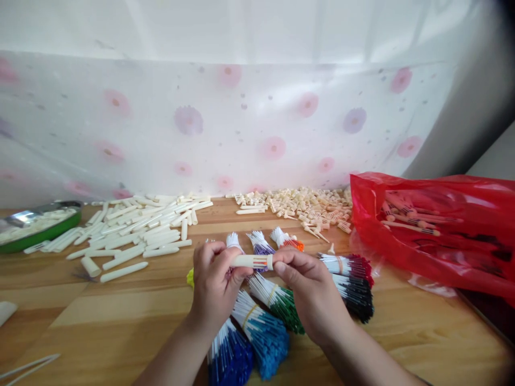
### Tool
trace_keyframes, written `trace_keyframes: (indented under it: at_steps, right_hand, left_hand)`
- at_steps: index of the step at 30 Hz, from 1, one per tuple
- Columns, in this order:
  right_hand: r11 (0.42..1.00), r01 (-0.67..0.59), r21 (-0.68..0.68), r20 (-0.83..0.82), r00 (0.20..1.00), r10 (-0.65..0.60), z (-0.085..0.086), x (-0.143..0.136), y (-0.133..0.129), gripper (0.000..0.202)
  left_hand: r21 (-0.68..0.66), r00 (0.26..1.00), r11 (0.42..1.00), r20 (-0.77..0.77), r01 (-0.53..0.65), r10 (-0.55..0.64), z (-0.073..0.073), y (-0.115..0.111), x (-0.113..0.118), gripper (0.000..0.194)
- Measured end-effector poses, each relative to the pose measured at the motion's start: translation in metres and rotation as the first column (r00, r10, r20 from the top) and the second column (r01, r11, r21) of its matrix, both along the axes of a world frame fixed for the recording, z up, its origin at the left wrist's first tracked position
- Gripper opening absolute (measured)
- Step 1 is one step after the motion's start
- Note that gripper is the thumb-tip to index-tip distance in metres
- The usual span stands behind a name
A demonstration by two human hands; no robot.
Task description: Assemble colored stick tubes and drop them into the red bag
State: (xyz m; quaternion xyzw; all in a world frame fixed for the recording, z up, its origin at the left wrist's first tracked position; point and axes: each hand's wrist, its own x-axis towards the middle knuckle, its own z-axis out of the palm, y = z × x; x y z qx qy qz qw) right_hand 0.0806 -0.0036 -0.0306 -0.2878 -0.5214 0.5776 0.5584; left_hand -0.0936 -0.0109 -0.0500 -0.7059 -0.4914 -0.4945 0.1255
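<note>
A cream multicolour pen (250, 261) lies level between my two hands above the table, its slots showing coloured sliders. My left hand (215, 287) is closed round its barrel, hiding the left end. My right hand (311, 292) pinches the collar at the slotted end between thumb and fingers. Below and around my hands lie banded bundles of white-stemmed pen refills: dark blue (230, 354), light blue (263, 335), green (284, 305), black (356, 297) and dark red (358, 265). Behind the pen are purple (261, 246) and orange (292, 244) ones. Something yellow (190, 277) shows beside my left hand.
White pen barrels (132, 228) are heaped at the back left, next to a green-rimmed dish (60, 229). Small cream slotted pen parts (309, 206) are piled at the back. An open red plastic bag (442, 257) holding pens stands right. A flowered sheet (241, 128) covers the wall.
</note>
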Motion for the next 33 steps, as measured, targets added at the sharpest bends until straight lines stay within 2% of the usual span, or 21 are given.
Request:
trace_keyframes:
  at_steps: [2, 4, 5, 6, 8, 10, 12, 14, 16, 19, 22, 26, 28, 30, 32, 33]
  right_hand:
    - [0.997, 0.02, 0.071, 0.043, 0.999, -0.023, 0.0, 0.004, 0.003, 0.009]
    - [0.971, 0.116, 0.208, 0.141, 0.979, -0.147, 0.0, 0.009, 0.006, 0.011]
    - [0.947, 0.154, 0.282, 0.203, 0.955, -0.215, 0.0, 0.012, 0.006, 0.011]
    - [0.926, 0.158, 0.344, 0.277, 0.925, -0.261, 0.001, 0.013, 0.006, 0.012]
    - [0.909, 0.049, 0.414, 0.465, 0.847, -0.258, 0.002, 0.012, -0.001, 0.012]
    - [0.895, -0.16, 0.416, 0.685, 0.702, -0.193, 0.003, 0.006, -0.013, 0.012]
    - [0.874, -0.312, 0.373, 0.84, 0.513, -0.176, 0.003, -0.005, -0.028, 0.012]
    - [0.859, -0.385, 0.338, 0.917, 0.342, -0.207, 0.003, -0.017, -0.043, 0.012]
    - [0.847, -0.427, 0.316, 0.946, 0.208, -0.248, 0.003, -0.028, -0.054, 0.016]
    - [0.841, -0.443, 0.309, 0.949, 0.081, -0.306, 0.002, -0.035, -0.063, 0.018]
    - [0.859, -0.405, 0.312, 0.943, 0.018, -0.333, -0.002, -0.038, -0.065, 0.014]
    - [0.872, -0.377, 0.312, 0.937, -0.027, -0.347, -0.009, -0.043, -0.067, 0.015]
    - [0.873, -0.361, 0.328, 0.936, -0.004, -0.353, -0.01, -0.045, -0.07, 0.015]
    - [0.867, -0.333, 0.371, 0.926, 0.071, -0.37, -0.009, -0.04, -0.071, 0.014]
    - [0.864, -0.264, 0.428, 0.904, 0.126, -0.409, -0.006, -0.024, -0.067, 0.012]
    - [0.865, -0.211, 0.456, 0.89, 0.126, -0.439, -0.005, -0.011, -0.062, 0.012]
  left_hand:
    - [-0.054, 0.997, 0.998, 0.067, 0.032, -0.029, 0.001, 0.002, -0.003, 0.031]
    - [-0.15, 0.973, 0.985, 0.226, 0.089, -0.054, 0.003, 0.007, -0.008, 0.027]
    - [-0.216, 0.934, 0.967, 0.354, 0.137, -0.053, 0.003, 0.009, -0.011, 0.026]
    - [-0.269, 0.86, 0.945, 0.509, 0.187, -0.025, 0.004, 0.012, -0.015, 0.025]
    - [-0.315, 0.796, 0.92, 0.605, 0.232, 0.006, 0.006, 0.017, -0.019, 0.026]
    - [-0.34, 0.755, 0.897, 0.656, 0.282, 0.011, 0.007, 0.019, -0.021, 0.025]
    - [-0.357, 0.721, 0.872, 0.693, 0.336, 0.006, 0.008, 0.019, -0.02, 0.025]
    - [-0.372, 0.695, 0.844, 0.719, 0.387, -0.002, 0.009, 0.016, -0.016, 0.023]
    - [-0.391, 0.676, 0.805, 0.737, 0.446, -0.017, 0.009, 0.013, -0.011, 0.022]
    - [-0.419, 0.661, 0.732, 0.749, 0.538, -0.057, 0.01, 0.007, -0.002, 0.024]
    - [-0.439, 0.66, 0.673, 0.745, 0.594, -0.096, 0.01, 0.002, 0.005, 0.025]
    - [-0.456, 0.676, 0.64, 0.724, 0.618, -0.138, 0.01, 0.0, 0.009, 0.025]
    - [-0.462, 0.69, 0.636, 0.706, 0.619, -0.159, 0.009, -0.001, 0.009, 0.025]
    - [-0.467, 0.707, 0.636, 0.685, 0.614, -0.179, 0.009, -0.001, 0.01, 0.025]
    - [-0.472, 0.726, 0.643, 0.658, 0.603, -0.198, 0.009, -0.002, 0.011, 0.025]
    - [-0.472, 0.737, 0.655, 0.645, 0.59, -0.199, 0.01, -0.002, 0.012, 0.025]
